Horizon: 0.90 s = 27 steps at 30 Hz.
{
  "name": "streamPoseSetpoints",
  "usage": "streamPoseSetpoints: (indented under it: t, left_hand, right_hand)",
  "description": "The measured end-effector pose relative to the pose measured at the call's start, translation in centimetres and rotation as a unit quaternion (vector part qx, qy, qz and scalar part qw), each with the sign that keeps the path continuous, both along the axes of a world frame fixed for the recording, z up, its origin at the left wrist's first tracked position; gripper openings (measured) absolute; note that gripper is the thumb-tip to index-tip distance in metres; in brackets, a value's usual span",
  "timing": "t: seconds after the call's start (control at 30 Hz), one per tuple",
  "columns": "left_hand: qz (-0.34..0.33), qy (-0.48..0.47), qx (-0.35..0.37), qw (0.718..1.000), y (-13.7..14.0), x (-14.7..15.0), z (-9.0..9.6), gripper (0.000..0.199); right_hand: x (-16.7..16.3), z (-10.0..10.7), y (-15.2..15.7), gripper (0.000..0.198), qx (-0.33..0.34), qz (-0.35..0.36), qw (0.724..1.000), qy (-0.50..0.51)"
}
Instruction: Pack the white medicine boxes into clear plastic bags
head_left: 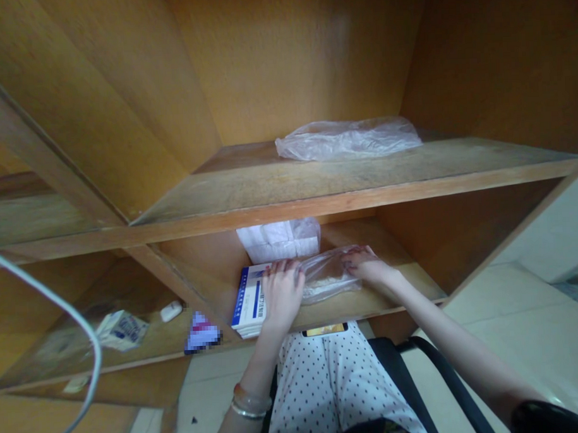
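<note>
On the lower shelf lies a clear plastic bag (pixel 326 281) with something pale inside that I cannot make out. My right hand (pixel 366 264) is at the bag's right end, fingers curled onto the film. My left hand (pixel 284 286) lies with fingers stretched over a stack of white and blue books (pixel 248 300), its fingertips beside the bag's left end. The hand covers the right part of the top book. Behind the books rests a white bundle in clear plastic (pixel 283 239).
Another clear plastic bag (pixel 347 138) lies on the upper shelf (pixel 250 183). In the left compartment are a small box (pixel 122 329) and a white object (pixel 171 311). A white cable (pixel 91 337) hangs at the left. A phone (pixel 325 330) rests on my lap, and a black chair armrest (pixel 446 375) is at right.
</note>
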<state>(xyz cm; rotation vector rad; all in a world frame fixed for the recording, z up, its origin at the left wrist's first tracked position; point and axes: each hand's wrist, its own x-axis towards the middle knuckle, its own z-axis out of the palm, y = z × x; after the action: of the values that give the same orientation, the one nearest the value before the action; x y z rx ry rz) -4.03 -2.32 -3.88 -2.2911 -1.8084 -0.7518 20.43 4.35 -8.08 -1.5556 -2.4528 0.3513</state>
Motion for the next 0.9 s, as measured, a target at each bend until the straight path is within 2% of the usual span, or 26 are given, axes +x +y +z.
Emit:
streamPoseSetpoints:
  t: [0.1,0.23,0.33,0.43,0.47,0.53,0.63,0.67,0.8,0.87,0.9]
  left_hand:
    - [0.088,0.016,0.001,0.996,-1.2,-2.1,0.0,0.034]
    - [0.179,0.052,-0.012,0.982,-3.1,-4.1,-2.1,0.047]
    - [0.196,0.085,-0.014,0.977,-4.3,-4.4,-3.4,0.052]
    - [0.194,0.110,-0.021,0.974,-4.9,-4.0,-3.6,0.054]
    - [0.193,0.113,-0.025,0.974,-5.0,-3.8,-3.5,0.054]
    - [0.195,0.111,-0.034,0.974,-5.3,-3.5,-3.3,0.054]
    - [0.215,0.091,-0.052,0.971,-6.2,-3.1,-3.1,0.054]
    - [0.223,0.081,-0.057,0.970,-6.7,-3.0,-3.2,0.053]
    - [0.230,0.026,-0.036,0.972,-8.8,-2.6,-3.6,0.051]
    - [0.221,-0.004,-0.014,0.975,-9.8,-2.3,-3.9,0.051]
    - [0.217,-0.016,-0.004,0.976,-10.2,-2.2,-4.1,0.051]
  right_hand:
    - [-0.5,0.8,-1.2,0.026,0.040,-0.004,0.998,0.048]
    - [-2.7,1.7,-3.8,0.025,0.089,0.030,0.981,0.168]
    - [-5.9,1.2,-6.6,0.022,0.047,0.070,0.952,0.296]
    - [-9.7,-0.3,-9.4,0.019,-0.103,0.108,0.889,0.433]
    - [-10.9,-0.9,-10.2,0.020,-0.160,0.102,0.868,0.459]
    - [-13.1,-2.2,-11.6,0.021,-0.231,0.076,0.828,0.506]
    - [-15.3,-4.0,-13.2,0.027,-0.288,0.060,0.775,0.559]
    - [-15.8,-4.5,-13.6,0.035,-0.304,0.059,0.755,0.577]
    - [-17.2,-5.4,-14.5,0.085,-0.386,0.045,0.649,0.654]
    - [-17.7,-5.0,-14.6,0.084,-0.419,-0.001,0.611,0.672]
    - [-17.9,-4.6,-14.5,0.078,-0.426,-0.027,0.604,0.672]
